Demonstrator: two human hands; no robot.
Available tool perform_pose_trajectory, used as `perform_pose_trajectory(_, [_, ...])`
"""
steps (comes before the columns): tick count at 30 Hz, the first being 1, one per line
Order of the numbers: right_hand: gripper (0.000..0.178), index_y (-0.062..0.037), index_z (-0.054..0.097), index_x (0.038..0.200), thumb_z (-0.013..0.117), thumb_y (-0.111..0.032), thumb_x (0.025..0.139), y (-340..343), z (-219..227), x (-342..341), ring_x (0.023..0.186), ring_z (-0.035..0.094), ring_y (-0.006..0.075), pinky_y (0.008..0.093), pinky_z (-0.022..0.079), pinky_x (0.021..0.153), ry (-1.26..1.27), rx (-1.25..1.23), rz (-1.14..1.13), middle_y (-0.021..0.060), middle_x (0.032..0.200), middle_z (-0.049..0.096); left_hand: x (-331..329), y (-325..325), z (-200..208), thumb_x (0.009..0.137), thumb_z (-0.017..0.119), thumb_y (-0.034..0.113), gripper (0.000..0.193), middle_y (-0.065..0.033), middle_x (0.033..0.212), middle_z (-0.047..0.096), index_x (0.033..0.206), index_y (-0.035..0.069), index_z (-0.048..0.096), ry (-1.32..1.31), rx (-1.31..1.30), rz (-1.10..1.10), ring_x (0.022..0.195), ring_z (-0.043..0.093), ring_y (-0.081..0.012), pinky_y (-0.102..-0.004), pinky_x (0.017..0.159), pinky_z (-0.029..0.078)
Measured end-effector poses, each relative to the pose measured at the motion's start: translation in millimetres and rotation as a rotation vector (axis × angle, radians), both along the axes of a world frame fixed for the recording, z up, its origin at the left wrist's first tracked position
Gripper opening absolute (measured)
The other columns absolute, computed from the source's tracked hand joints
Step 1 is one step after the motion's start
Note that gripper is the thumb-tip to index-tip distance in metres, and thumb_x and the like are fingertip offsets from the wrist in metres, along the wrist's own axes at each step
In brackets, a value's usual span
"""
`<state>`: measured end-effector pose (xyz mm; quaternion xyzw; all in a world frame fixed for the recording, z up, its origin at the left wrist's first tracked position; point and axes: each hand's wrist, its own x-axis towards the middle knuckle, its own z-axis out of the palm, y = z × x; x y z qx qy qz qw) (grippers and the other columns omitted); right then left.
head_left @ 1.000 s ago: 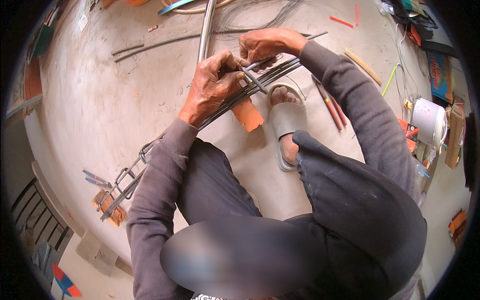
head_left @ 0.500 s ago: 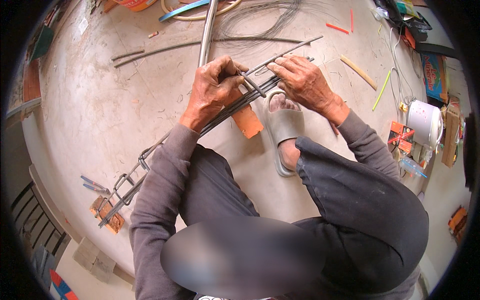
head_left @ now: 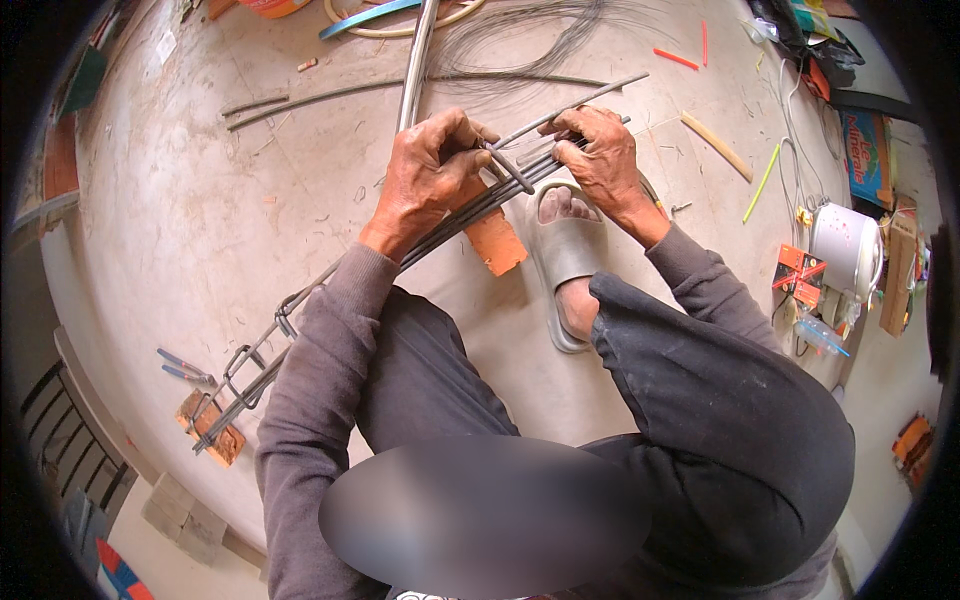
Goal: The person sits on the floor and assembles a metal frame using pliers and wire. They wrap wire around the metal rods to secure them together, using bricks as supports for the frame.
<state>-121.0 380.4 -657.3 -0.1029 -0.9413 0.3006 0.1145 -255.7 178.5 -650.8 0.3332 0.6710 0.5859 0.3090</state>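
Since the upper-centre metal loop (head_left: 512,170) looks stiff (I'd grab a corner), my left hand (head_left: 425,180) pinches it; can't tell if my right hand (head_left: 600,165) grips.

The left hand (head_left: 425,175) hides one end of a bent metal loop (head_left: 512,170), while whether the right hand's (head_left: 603,165) fingertips grip anything cannot be told. The left sleeve (head_left: 318,365) covers a middle stretch of the dark rods (head_left: 450,225) — these in turn hide part of an orange brick (head_left: 497,247). The top edge cuts off a shiny pipe (head_left: 413,80) and an orange bucket (head_left: 275,6) — a blurred oval (head_left: 485,515) masks the lap.
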Motion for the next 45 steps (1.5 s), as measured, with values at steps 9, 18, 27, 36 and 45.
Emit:
perform_pose_trajectory(9, [0.01,-0.0065,0.058,0.078,0.065,-0.001,0.077,-6.7,8.3,-11.4,0.068,0.06,0.0252,0.0357,0.05,0.061,0.285,0.191,0.147,0.0071,0.073,0.057,-1.2,0.4,-5.0,0.081,0.066,-0.004,0.021,-0.0121,0.094,0.072,0.076,0.004,0.047,0.007,0.002,0.011,0.079,0.061,-0.0106,-0.0288,0.071,0.053])
perform_pose_trajectory(18, [0.009,-0.0032,0.058,0.084,0.061,0.001,0.076,-29.6,37.0,-16.8,0.063,0.061,0.0247,0.0353,0.049,0.058,0.265,-0.176,0.207,0.0103,0.075,0.059,-0.4,2.4,-5.5,0.082,0.066,-0.004,0.02,-0.0111,0.093,0.072,0.076,0.003,0.049,0.023,-0.003,-0.002,0.08,0.062,-0.0109,-0.0285,0.072,0.053])
perform_pose_trajectory(27, [0.015,-0.0033,0.068,0.095,0.06,-0.004,0.082,-32.1,31.5,1.5,0.072,0.068,0.0203,0.0308,0.056,0.07,-0.045,-0.405,-0.029,0.0116,0.082,0.07,-1.0,0.3,-3.9,0.083,0.067,-0.002,0.018,-0.0089,0.094,0.072,0.078,0.003,0.05,0.043,-0.03,0.007,0.081,0.063,-0.0112,-0.029,0.073,0.054])
perform_pose_trajectory(36, [0.005,-0.0038,0.063,0.089,0.059,-0.003,0.085,-29.8,54.5,-17.0,0.063,0.064,0.0305,0.0391,0.052,0.062,-0.025,-0.24,0.136,0.0144,0.069,0.064,0.1,1.4,-7.6,0.083,0.069,-0.001,0.018,-0.0081,0.095,0.072,0.078,0.003,0.052,0.039,-0.005,0.004,0.082,0.063,-0.0107,-0.0286,0.074,0.054])
perform_pose_trajectory(45, [0.008,-0.0009,0.062,0.077,0.062,-0.008,0.081,-14.6,65.2,-4.9,0.067,0.067,0.0364,0.0439,0.054,0.059,-0.478,0.285,0.271,0.02,0.065,0.062,0.9,0.4,-9.7,0.082,0.067,-0.003,0.018,-0.0112,0.087,0.07,0.078,0.0,0.05,0.065,0.025,0.027,0.077,0.064,-0.0125,-0.0287,0.07,0.053])
